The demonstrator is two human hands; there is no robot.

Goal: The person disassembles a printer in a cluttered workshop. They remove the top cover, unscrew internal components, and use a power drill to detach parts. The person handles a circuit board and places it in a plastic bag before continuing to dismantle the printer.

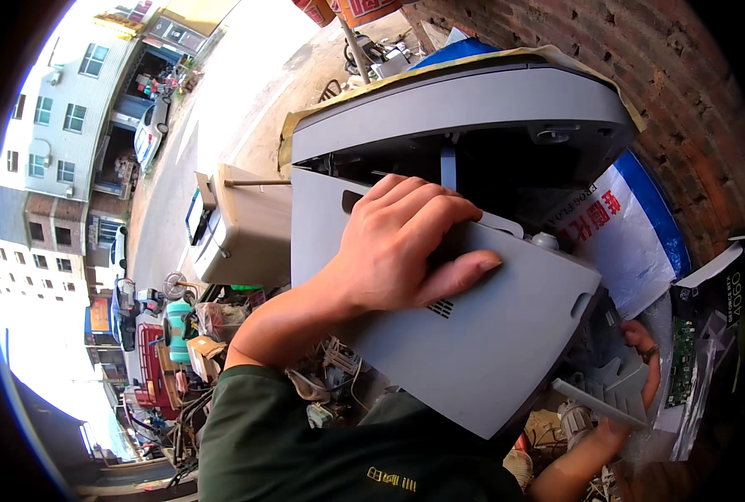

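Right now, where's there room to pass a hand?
The dark gap between grey casing and grey panel looks open, right of the left hand; the panel is bare below that hand. It's crowded by the right hand: plastic part, circuit board.

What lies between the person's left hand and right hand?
Mostly the flat grey panel, seen in the head view: it spans from the left hand toward the right hand, beside which an angular grey piece shows.

Got a brick wall (673, 84) with a blue-and-white sack (672, 219) near it, a green circuit board (682, 360), a big beige bin-like box (255, 230) by the road's (176, 167) near edge, a teal container (177, 330), and a silver car (148, 134) along the far edge.
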